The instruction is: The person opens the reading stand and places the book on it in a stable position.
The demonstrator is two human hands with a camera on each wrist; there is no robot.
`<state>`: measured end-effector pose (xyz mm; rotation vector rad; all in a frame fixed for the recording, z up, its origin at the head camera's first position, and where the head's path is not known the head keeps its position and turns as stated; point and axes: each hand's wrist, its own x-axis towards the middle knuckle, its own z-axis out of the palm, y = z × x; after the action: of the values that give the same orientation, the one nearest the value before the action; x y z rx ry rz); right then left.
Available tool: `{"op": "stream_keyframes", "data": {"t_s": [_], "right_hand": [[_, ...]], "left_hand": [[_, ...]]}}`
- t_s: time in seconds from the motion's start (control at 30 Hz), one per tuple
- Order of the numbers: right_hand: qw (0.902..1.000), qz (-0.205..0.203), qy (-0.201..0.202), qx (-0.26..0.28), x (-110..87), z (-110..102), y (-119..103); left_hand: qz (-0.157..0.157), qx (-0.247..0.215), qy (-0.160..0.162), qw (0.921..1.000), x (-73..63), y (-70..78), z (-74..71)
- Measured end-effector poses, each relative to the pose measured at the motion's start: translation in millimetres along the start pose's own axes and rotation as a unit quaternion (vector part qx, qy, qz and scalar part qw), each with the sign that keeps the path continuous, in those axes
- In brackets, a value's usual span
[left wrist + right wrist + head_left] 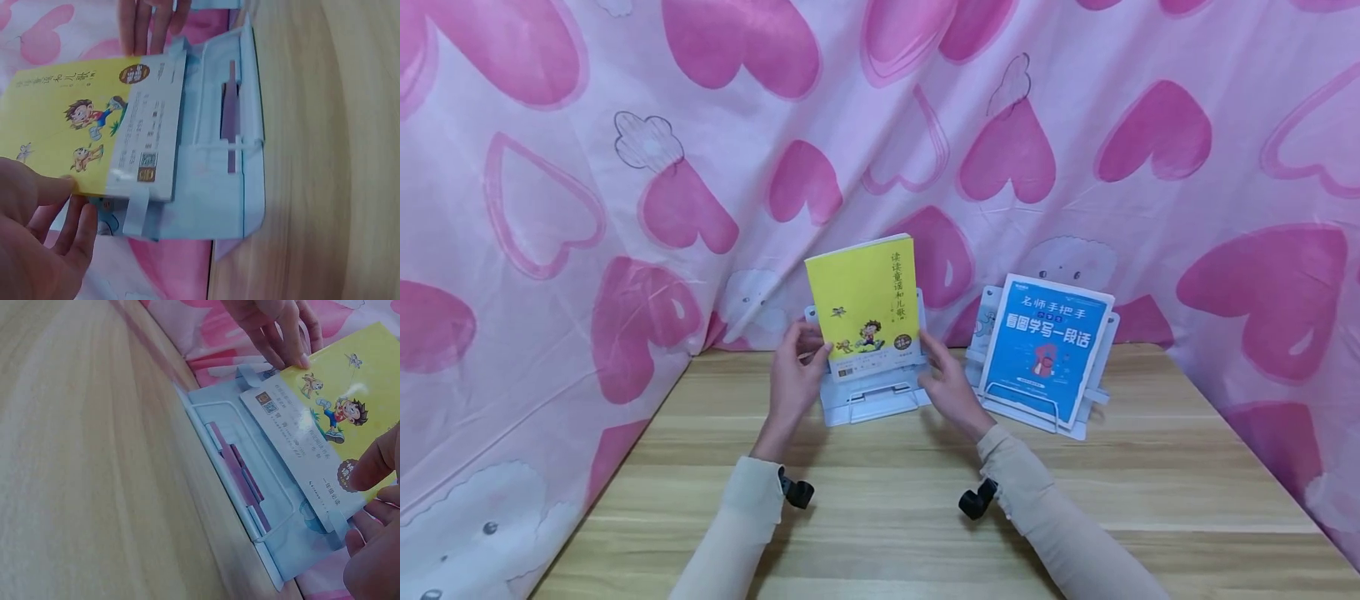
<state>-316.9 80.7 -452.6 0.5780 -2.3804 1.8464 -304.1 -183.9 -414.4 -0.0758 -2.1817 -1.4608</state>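
A yellow book (868, 292) with a cartoon running child on its cover is held between both hands, tilted, in front of a light blue book stand (880, 404). Its white lower edge is above the stand's base and wire holder (199, 106). At the book's left edge, the left hand (796, 367) pinches it, thumb on the cover and fingers behind. On the opposite edge the right hand (953, 385) pinches it too, its thumb (375, 464) near the round brown badge. The stand's back is mostly hidden by the book.
A blue book (1047, 346) leans on a second light blue stand (1097, 358) to the right, behind its wire holder. Both stands are on a wooden table (880, 517). A pink curtain with hearts (805, 183) hangs behind the table.
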Motion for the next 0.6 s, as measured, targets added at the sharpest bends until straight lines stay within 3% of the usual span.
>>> {"op": "stream_keyframes", "data": {"t_s": [0.27,0.6], "right_hand": [[0.9984,0.000,-0.003,-0.056,-0.6,-3.2,4.5],[0.9973,-0.016,-0.016,-0.070,0.3,-2.8,5.7]], "left_hand": [[-0.021,0.095,-0.046,0.9942,-3.3,-7.6,-5.2],[-0.036,0.136,-0.085,0.9864,-6.7,-13.4,-11.3]]}}
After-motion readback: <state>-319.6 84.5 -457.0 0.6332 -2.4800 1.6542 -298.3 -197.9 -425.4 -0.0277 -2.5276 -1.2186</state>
